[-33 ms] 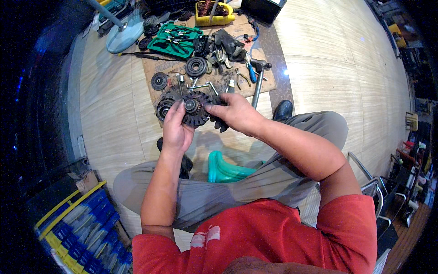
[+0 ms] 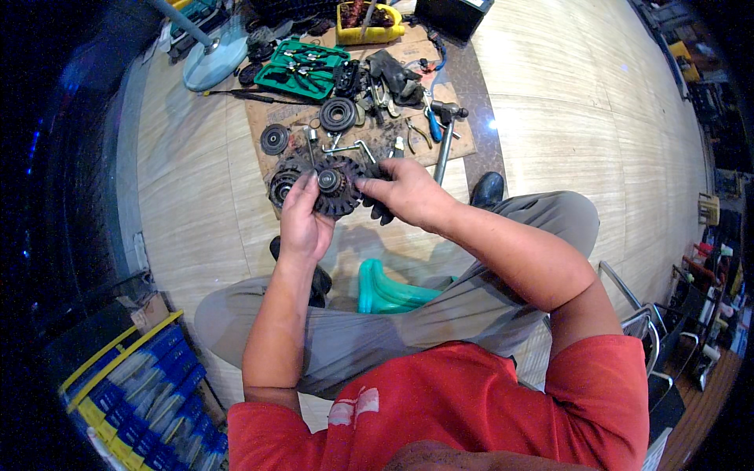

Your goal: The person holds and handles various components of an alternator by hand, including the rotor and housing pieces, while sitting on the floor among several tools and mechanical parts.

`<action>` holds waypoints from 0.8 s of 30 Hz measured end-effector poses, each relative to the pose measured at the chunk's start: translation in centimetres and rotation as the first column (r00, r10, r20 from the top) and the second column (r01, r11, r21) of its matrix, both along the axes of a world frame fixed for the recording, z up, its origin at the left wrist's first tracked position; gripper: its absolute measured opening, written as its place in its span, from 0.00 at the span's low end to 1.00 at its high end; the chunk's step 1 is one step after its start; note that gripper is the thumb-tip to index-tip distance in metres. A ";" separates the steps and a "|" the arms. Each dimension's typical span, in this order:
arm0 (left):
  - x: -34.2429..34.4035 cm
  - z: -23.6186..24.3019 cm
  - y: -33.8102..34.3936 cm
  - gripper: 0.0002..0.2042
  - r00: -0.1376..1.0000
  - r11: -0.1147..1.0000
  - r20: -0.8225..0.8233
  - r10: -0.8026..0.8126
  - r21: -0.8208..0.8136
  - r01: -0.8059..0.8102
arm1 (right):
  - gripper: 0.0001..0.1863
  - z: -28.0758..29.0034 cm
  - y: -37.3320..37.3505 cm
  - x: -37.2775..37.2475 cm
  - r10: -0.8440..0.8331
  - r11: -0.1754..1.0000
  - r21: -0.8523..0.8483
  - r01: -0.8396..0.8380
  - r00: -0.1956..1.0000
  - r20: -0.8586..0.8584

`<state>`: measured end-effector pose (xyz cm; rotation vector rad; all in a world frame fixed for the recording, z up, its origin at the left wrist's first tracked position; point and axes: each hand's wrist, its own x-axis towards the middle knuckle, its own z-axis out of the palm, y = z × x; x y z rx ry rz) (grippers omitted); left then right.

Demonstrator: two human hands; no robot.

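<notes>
Both hands have hold of a dark, greasy toothed wheel [image 2: 340, 202] with a round metal hub, above the near edge of the cardboard. My left hand [image 2: 305, 221] is closed on its left side, fingertips beside the hub. My right hand [image 2: 408, 195] grips the right rim, its thumb over the teeth and its blackened fingers curled behind and below. Just left of the wheel is a second dark ring-shaped part [image 2: 283, 188], partly hidden by my left fingers. Beyond them lie a bent metal wrench [image 2: 345, 147] and a black pulley-like ring [image 2: 338, 115].
The stained cardboard [image 2: 455, 149] also bears a black disc [image 2: 274, 140], a hammer [image 2: 445, 149], pliers [image 2: 419, 133], a green tool case [image 2: 302, 71] and a yellow container [image 2: 369, 34]. A green plastic stool [image 2: 393, 298] is between my legs. A round stand base [image 2: 214, 64] stands far left.
My right thumb and fingers have shifted very slightly on the rim. All else looks the same.
</notes>
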<state>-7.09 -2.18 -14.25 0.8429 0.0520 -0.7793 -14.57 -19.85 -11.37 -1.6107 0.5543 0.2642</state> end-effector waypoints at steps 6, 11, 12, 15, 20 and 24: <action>0.0 0.3 -0.1 0.15 0.999 0.999 0.000 0.034 0.022 -0.034 | 0.19 -0.2 -0.1 0.0 0.034 0.997 -0.076 -0.029 0.997 0.063; -0.2 0.4 -0.1 0.15 0.999 0.998 -0.009 0.044 0.050 -0.043 | 0.17 -0.1 0.0 -0.3 0.040 0.998 -0.046 -0.038 0.997 0.061; -0.2 0.5 -0.2 0.15 0.999 0.997 -0.008 0.053 0.061 -0.053 | 0.17 -0.3 0.0 -0.2 0.058 0.995 -0.080 -0.051 0.995 0.077; -0.4 0.8 -0.3 0.15 0.997 0.994 -0.001 0.071 0.083 -0.070 | 0.16 -0.3 0.2 -0.4 0.045 0.998 -0.036 -0.042 0.996 0.076; -0.3 0.4 -0.2 0.15 0.995 0.991 0.000 0.098 0.092 -0.097 | 0.18 -0.8 0.3 -0.6 0.077 0.995 -0.076 -0.069 0.992 0.096; -0.4 0.7 -0.3 0.15 0.997 0.993 0.006 0.078 0.088 -0.079 | 0.20 -0.9 0.4 -0.8 0.098 0.991 -0.099 -0.088 0.991 0.095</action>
